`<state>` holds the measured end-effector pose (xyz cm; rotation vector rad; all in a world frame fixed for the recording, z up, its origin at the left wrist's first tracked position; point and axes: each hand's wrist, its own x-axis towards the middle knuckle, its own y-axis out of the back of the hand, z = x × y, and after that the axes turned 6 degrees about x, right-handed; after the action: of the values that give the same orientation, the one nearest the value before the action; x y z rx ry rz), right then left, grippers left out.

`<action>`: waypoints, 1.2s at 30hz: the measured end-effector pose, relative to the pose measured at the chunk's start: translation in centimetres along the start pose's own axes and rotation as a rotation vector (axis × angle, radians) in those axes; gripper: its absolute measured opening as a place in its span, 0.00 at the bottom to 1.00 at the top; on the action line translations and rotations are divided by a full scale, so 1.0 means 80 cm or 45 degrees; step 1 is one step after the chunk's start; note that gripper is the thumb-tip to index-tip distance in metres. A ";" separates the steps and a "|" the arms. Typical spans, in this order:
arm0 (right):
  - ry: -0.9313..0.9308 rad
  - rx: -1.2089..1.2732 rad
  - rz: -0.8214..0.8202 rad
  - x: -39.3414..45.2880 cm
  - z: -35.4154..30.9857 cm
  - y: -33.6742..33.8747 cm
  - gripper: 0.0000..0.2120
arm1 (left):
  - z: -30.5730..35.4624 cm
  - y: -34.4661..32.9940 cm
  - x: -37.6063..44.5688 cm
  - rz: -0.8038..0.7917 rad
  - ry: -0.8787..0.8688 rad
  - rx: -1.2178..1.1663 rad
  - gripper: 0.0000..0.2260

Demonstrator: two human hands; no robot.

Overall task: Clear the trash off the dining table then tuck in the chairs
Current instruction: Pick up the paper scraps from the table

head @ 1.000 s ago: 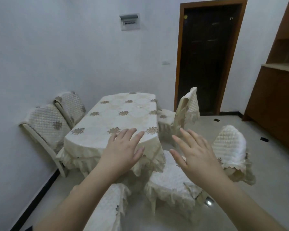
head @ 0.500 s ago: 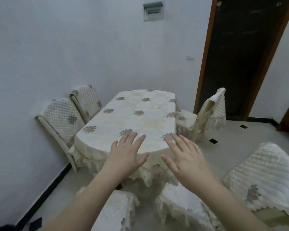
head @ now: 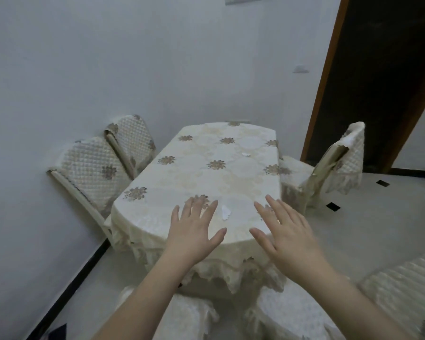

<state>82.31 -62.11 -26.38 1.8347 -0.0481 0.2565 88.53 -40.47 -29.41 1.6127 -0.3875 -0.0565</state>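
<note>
Fingers on both hands were spread flat and apart, palms down, gripping nothing. From there, by size: the dining table filled the middle of the view, draped in a cream cloth printed with brown flower clusters and edged with a lace skirt. Its left long side lay close to the white wall, where two quilted chairs stood side by side with their backs leaning toward the wall. Another covered chair stood at the table's right side, near the dark door, its seat partly under the cloth edge. Two more padded chairs showed at the bottom edge of the view, one under the left forearm and one under the right.

The left hand hovered over the near end of the table, the right hand beside it at the near right corner. Between them, on the cloth, lay a small white paper scrap, close to the left hand's fingertips but not touched. A second, smaller white scrap lay farther up the tabletop, well apart from both hands.
</note>
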 end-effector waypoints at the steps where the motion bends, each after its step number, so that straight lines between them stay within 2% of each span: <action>1: -0.011 0.017 -0.011 0.010 0.008 -0.007 0.37 | 0.002 -0.010 0.011 -0.043 -0.013 -0.001 0.34; 6: -0.024 0.069 -0.077 0.065 0.054 -0.042 0.39 | 0.015 -0.066 0.068 -0.137 -0.005 -0.035 0.35; 12: 0.025 0.095 -0.160 0.145 0.131 -0.079 0.39 | 0.043 -0.125 0.151 -0.290 -0.008 0.021 0.31; 16: 0.065 0.098 -0.226 0.196 0.176 -0.096 0.40 | 0.055 -0.152 0.210 -0.348 0.005 0.059 0.32; 21: 0.116 0.128 -0.303 0.251 0.216 -0.129 0.41 | 0.069 -0.192 0.249 -0.514 0.005 0.060 0.34; 24: 0.140 0.151 -0.377 0.273 0.221 -0.153 0.43 | 0.070 -0.219 0.259 -0.537 0.017 0.061 0.33; 32: 0.158 0.121 -0.519 0.311 0.214 -0.209 0.38 | 0.056 -0.293 0.309 -0.573 0.109 0.045 0.30; 36: 0.159 0.057 -0.584 0.326 0.202 -0.236 0.35 | 0.045 -0.330 0.328 -0.628 0.061 0.016 0.30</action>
<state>113.29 -69.67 -43.16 1.8147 0.4632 0.0476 117.81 -50.51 -50.36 1.6870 0.0539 -0.3887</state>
